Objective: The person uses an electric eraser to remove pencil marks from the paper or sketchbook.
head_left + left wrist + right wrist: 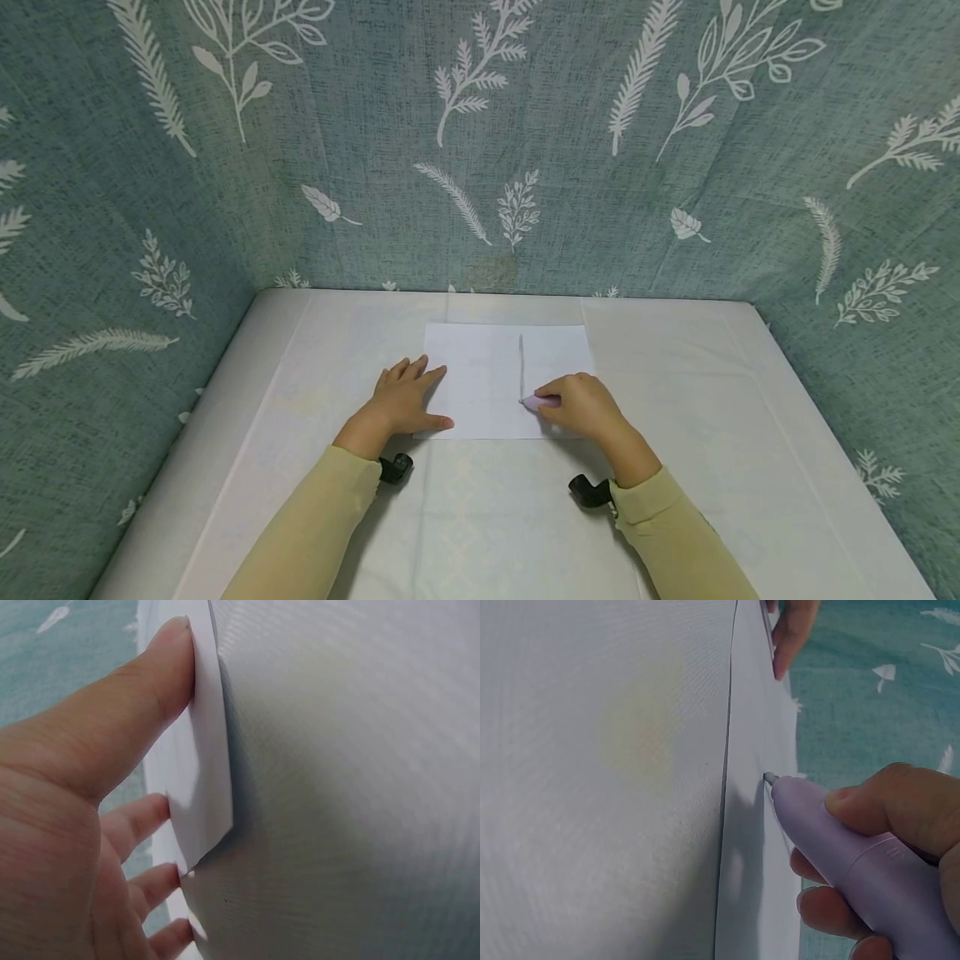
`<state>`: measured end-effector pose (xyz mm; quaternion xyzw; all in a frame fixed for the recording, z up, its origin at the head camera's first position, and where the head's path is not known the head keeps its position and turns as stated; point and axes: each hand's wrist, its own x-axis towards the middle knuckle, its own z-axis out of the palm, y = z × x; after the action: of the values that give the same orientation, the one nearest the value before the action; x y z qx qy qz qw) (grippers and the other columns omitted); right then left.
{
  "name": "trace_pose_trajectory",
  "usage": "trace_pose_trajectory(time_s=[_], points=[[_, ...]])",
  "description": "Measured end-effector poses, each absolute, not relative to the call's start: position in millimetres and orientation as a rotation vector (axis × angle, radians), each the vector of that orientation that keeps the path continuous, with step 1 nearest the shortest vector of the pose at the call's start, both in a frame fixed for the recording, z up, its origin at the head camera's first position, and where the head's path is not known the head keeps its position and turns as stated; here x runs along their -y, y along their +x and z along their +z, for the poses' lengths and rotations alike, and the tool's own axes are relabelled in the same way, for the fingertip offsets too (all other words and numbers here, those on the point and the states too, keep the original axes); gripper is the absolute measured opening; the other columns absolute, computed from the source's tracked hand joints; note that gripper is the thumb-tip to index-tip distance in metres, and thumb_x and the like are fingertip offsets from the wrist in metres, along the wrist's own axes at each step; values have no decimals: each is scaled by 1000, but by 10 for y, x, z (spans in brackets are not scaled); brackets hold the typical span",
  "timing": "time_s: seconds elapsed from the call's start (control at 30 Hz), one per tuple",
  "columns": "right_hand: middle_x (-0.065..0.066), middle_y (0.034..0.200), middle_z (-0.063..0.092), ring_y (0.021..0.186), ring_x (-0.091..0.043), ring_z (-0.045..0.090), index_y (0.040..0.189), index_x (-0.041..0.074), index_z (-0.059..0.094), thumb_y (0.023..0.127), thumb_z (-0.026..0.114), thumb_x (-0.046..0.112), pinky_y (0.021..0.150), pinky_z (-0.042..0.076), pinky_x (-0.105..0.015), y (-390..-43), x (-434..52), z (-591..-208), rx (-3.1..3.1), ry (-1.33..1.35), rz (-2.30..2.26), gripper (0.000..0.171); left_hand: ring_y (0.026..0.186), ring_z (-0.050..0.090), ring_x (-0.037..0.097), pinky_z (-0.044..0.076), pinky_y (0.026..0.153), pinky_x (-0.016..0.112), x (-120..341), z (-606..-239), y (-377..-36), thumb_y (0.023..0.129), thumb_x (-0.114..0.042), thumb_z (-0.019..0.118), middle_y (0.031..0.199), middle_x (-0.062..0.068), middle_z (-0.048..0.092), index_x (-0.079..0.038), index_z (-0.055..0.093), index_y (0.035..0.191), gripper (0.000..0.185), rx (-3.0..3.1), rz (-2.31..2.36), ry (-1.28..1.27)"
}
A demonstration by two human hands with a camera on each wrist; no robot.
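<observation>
Head view: right hand [585, 408] grips pen [538, 402] on paper [487, 375]

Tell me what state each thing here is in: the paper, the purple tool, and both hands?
Sheet of paper: lying flat on the table, with a straight line running down it.
Purple pen-like tool: gripped, tip on the paper at the near end of the line.
Right hand: fingers curled round the tool.
Left hand: fingers straight, pressing flat on the paper's left edge.
Table: covered in a pale cloth.
</observation>
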<state>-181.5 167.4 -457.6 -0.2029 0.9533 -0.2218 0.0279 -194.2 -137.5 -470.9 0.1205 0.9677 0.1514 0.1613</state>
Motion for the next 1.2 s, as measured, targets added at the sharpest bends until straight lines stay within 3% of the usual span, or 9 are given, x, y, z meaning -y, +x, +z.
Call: trace_pose_trajectory(time_s=[1.2], points=[[-5, 103, 76, 98, -29, 69, 106, 12, 80, 87, 77, 20, 86, 54, -44, -1834, -1661, -4572, -2985, -536, -630, 20, 150, 10, 47, 7, 117, 66, 1378, -4706, -1936, 79, -57, 79, 165, 19, 18, -18, 36, 157, 97, -2775, 431, 349]])
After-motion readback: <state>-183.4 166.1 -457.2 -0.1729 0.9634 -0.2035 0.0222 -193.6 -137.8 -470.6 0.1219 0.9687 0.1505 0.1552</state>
